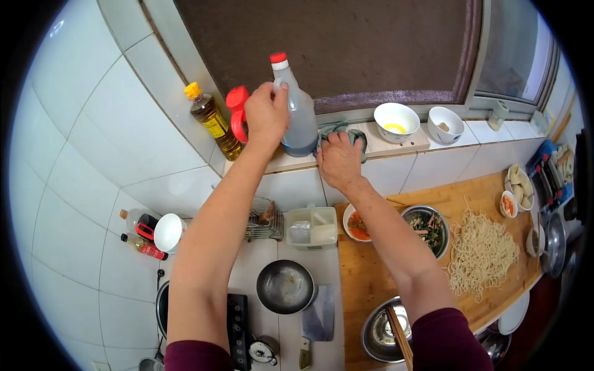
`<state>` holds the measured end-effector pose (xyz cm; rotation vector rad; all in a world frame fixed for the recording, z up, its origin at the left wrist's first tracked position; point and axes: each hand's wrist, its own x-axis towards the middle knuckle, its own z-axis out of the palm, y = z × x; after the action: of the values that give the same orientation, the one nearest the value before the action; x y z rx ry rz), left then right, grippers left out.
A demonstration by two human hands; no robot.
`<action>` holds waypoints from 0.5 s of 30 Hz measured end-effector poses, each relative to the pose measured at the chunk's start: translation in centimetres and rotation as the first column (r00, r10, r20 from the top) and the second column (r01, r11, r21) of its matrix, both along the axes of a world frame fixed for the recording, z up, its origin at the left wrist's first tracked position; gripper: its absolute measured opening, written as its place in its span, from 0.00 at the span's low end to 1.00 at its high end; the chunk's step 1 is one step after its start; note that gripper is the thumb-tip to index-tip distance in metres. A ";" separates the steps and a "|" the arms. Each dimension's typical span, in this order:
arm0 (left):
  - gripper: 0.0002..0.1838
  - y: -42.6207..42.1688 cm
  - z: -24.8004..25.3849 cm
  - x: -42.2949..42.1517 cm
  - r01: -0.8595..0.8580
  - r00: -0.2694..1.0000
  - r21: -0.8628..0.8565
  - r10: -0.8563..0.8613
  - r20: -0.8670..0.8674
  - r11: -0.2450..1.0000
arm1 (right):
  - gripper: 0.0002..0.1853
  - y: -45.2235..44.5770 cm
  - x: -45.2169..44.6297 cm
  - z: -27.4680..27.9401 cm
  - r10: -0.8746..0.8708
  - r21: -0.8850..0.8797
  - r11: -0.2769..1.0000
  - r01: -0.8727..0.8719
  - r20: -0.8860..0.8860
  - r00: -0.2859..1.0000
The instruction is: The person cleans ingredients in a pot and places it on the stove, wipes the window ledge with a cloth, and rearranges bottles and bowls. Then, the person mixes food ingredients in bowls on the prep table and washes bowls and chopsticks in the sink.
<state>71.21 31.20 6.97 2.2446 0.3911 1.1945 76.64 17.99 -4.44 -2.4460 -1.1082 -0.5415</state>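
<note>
On the window ledge, my left hand (267,115) is closed around the handle of a large clear jug (299,117) with a red cap, part filled with liquid. Close to its right, my right hand (340,159) presses a dark green cloth (357,141) against the ledge, fingers bent over it. Left of the jug stand a red-lidded container (237,111), partly hidden by my left hand, and an oil bottle (214,122) with a yellow cap. A white bowl (396,122) with something yellow inside sits right of the cloth.
Below lie a wooden board (396,278) with noodles (481,253), a steel bowl of chopped food (427,230) and an empty steel bowl (383,331). A cleaver (318,315) rests beside a small pan (285,286). Another white bowl (445,125) stands on the ledge.
</note>
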 end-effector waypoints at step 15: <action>0.15 -3.0 7.6 -2.8 0.261 0.956 -0.252 -0.213 0.204 0.932 | 0.12 7.0 -2.3 -0.9 -0.043 -0.079 0.996 0.041 -0.015 0.999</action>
<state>68.41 28.20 14.58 1.8715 0.1953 1.1205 74.29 24.97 -5.32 -2.5420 -1.0933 -0.4987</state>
